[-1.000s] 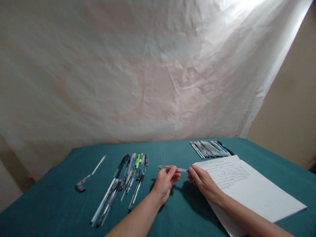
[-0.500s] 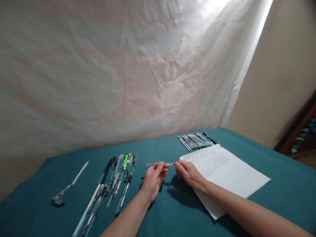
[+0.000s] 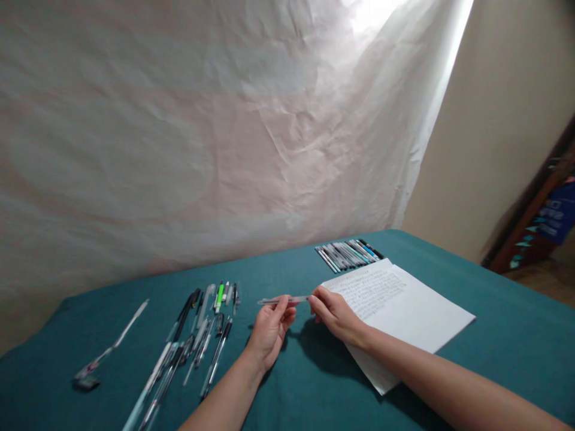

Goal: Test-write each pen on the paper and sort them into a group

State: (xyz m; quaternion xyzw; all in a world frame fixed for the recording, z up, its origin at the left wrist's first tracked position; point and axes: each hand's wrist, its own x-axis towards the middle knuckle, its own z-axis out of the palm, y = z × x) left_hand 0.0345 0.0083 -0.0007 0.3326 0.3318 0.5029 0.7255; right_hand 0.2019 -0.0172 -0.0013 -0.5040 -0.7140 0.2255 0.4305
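Note:
A slim clear pen (image 3: pixel 298 299) lies nearly level between my two hands, above the green cloth. My left hand (image 3: pixel 272 326) is closed on its barrel, thumb on top, and the left end sticks out past the thumb. The fingertips of my right hand (image 3: pixel 335 314) pinch the pen's right end, which they hide. Under my right wrist and forearm lie sheets of paper (image 3: pixel 420 314) with handwriting on the upper part. To the left of my left hand is a loose group of pens, among them a bright green one (image 3: pixel 220 297) and a black-tipped clear one (image 3: pixel 216 357).
At the back of the table, a row of pens (image 3: pixel 348 255) lies side by side behind the paper. On the far left are a thin whitish strip (image 3: pixel 121 336) and a small dark piece (image 3: pixel 86 383). A pale sheet (image 3: pixel 202 131) hangs behind the table (image 3: pixel 269 413).
The view has turned slightly right, so everything sits a little further left. Both hands keep their hold on the pen, with hardly any other movement.

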